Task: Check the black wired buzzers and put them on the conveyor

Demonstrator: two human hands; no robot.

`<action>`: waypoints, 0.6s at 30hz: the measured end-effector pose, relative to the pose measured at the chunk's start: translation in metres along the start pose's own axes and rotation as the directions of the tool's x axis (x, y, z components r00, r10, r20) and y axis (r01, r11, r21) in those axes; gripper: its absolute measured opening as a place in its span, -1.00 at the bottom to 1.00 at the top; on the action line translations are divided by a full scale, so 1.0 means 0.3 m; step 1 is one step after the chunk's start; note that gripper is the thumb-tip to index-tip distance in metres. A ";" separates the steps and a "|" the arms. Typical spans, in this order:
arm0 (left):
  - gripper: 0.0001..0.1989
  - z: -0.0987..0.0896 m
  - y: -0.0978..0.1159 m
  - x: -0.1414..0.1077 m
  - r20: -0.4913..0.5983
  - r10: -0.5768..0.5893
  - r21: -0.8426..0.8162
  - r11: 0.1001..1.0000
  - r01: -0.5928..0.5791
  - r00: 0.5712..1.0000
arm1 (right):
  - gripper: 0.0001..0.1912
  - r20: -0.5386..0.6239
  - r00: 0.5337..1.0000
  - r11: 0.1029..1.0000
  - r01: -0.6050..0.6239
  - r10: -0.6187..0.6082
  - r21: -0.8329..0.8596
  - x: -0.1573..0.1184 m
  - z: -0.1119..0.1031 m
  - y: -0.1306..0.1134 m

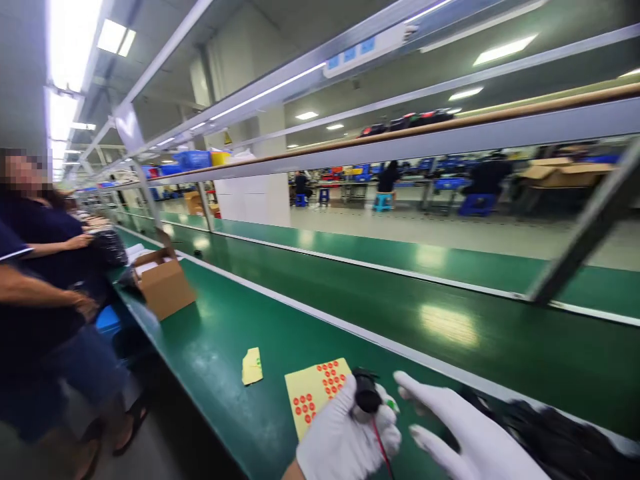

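Pinching the black cylinder [367,396] at its sides, the left grip [340,433] stands near the spread right grip [480,430].

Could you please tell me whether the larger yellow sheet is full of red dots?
Not full: the larger sheet has bare yellow patches between clusters of red dots.

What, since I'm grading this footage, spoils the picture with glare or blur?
Head view: bright glare patches on the green belt; head view: upper-left lamp washed out, people at left blurred.
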State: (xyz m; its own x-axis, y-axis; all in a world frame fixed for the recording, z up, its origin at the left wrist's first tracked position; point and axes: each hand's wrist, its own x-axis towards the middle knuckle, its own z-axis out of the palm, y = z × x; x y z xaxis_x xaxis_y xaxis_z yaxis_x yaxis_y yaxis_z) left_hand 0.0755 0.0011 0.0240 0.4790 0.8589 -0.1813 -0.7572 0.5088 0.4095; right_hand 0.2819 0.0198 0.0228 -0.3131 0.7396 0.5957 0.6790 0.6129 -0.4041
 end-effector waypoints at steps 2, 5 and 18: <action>-0.65 0.030 0.021 -0.007 -0.001 -0.005 -0.148 0.989 0.005 1.000 | -0.58 0.078 0.997 1.000 0.000 0.001 -0.020 0.015 -0.039 -0.037; -0.62 0.067 0.037 -0.030 -0.021 -0.023 -0.239 0.971 0.017 1.000 | -0.60 0.146 0.989 0.998 -0.003 0.011 -0.055 0.045 -0.074 -0.087; -0.57 0.092 0.031 -0.043 0.006 0.001 -0.002 1.000 -0.001 1.000 | -0.82 -0.088 0.994 0.997 -0.065 0.069 0.046 0.060 -0.106 -0.144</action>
State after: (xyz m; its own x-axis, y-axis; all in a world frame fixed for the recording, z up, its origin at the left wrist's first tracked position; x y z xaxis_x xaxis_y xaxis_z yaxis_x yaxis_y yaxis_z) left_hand 0.0746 -0.0068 0.0546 0.4806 0.8592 -0.1754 -0.7588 0.5077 0.4080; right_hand 0.2679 -0.0020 0.0730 -0.2060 0.7524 0.6256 0.6664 0.5760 -0.4734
